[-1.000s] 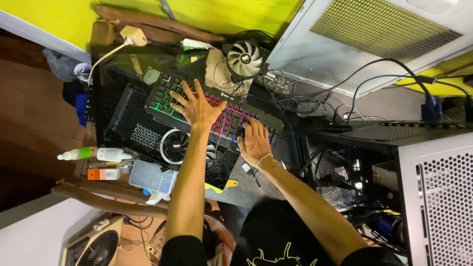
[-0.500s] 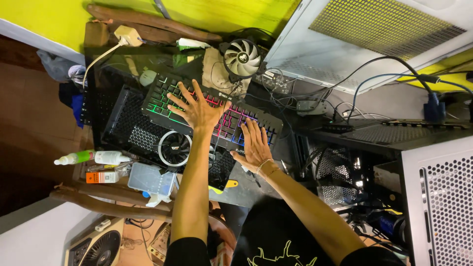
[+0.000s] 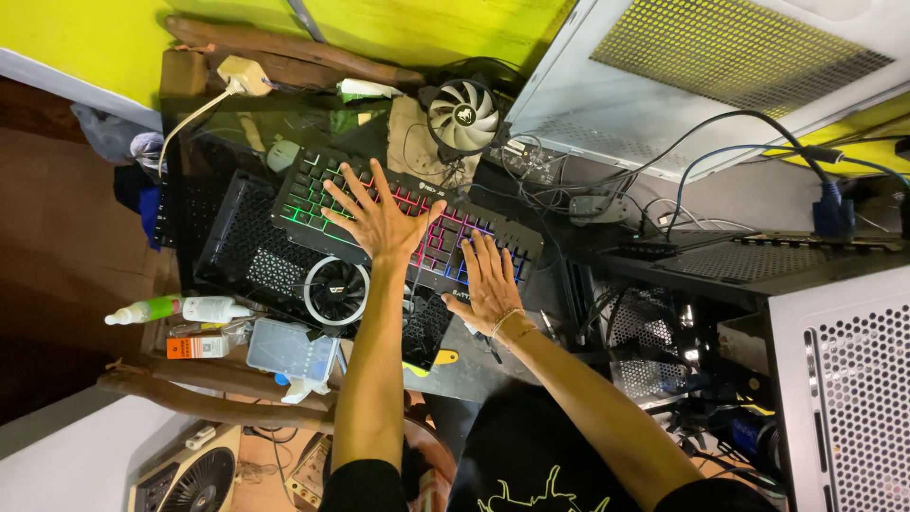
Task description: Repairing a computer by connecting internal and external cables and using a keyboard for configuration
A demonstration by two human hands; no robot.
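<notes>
A black keyboard [image 3: 322, 194] with rainbow backlit keys lies tilted on a black perforated panel [image 3: 246, 251]. My left hand [image 3: 379, 218] rests flat on the middle of the keyboard, fingers spread wide and holding nothing. My right hand [image 3: 488, 280], with a bracelet at the wrist, lies palm down on the keyboard's right end, fingers straight and slightly apart. Both forearms reach up from the bottom of the view.
A round cooler fan [image 3: 462, 116] sits beyond the keyboard, and a black fan [image 3: 337, 289] just below it. Small bottles [image 3: 180, 309] and a clear plastic box [image 3: 289, 349] lie at the left. A white perforated case panel [image 3: 720, 76], tangled cables [image 3: 654, 204] and an open computer case [image 3: 844, 379] fill the right.
Both hands stay on the keyboard. My right hand's fingers have stretched out flatter over the keys. The view has shifted slightly.
</notes>
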